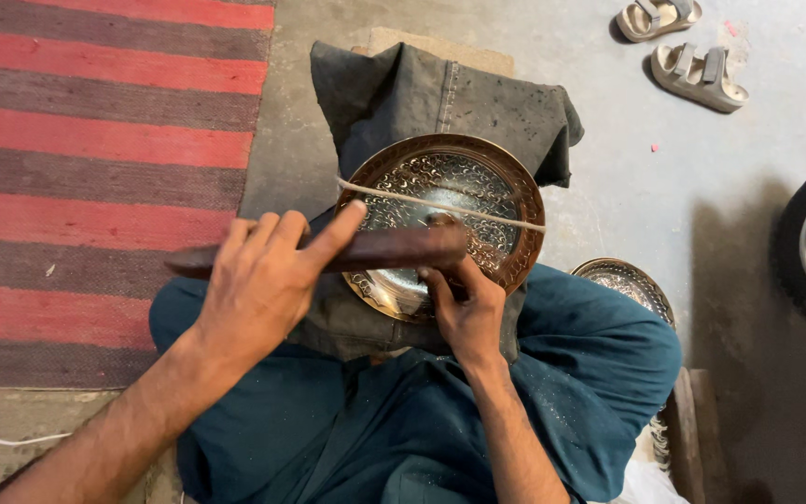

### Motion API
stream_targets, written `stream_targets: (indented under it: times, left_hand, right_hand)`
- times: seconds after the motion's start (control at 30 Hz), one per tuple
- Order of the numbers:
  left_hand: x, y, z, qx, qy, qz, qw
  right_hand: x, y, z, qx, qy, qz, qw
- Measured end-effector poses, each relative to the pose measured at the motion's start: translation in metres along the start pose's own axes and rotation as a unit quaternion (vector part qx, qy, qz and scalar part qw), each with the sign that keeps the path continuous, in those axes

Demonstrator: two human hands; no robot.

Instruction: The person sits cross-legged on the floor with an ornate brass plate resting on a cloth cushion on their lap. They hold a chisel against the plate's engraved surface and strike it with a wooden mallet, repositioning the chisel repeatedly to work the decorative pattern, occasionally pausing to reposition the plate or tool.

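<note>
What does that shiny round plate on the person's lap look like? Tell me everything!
The round plate looks like metal, with a coppery rim and a silvery middle full of curly engraved patterns. It leans tilted on a dark grey cloth over the lap. A pale cord stretches across it. The right hand touches its lower edge, and the left hand holds a dark wooden stick across it.

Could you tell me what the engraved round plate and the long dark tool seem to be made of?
Engraved round plate: probably copper or brass, with a shiny reddish rim and bright patterned centre. Long dark tool: seemingly wood, brown, smooth and dull.
</note>
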State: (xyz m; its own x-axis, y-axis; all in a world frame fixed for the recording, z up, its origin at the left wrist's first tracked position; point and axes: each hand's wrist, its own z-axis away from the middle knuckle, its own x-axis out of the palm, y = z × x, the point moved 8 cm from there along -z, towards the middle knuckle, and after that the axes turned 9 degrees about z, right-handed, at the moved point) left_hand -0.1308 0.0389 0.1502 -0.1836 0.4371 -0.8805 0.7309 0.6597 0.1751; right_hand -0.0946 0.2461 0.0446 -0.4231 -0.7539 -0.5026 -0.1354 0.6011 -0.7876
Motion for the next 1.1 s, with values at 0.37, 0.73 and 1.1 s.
stream_targets:
  times: [0.37,0.73,1.1]
  left_hand:
    - [0.0,-0.0004,0.0025,0.004,0.023,0.027,0.999]
    - [0.0052,-0.0017,0.0023,0.006,0.004,-0.024,1.0]
    - [0.0036,-0.0015,0.0028,0.015,0.007,-0.061,0.998]
  right_hand:
    - [-0.0002,0.0014,0.001,-0.01,-0.001,-0.023,1.0]
    - [0.0006,0.0039,0.0012,0.002,-0.001,0.008,1.0]
    - [-0.0005,-0.0033,-0.001,-0.011,0.005,-0.008,1.0]
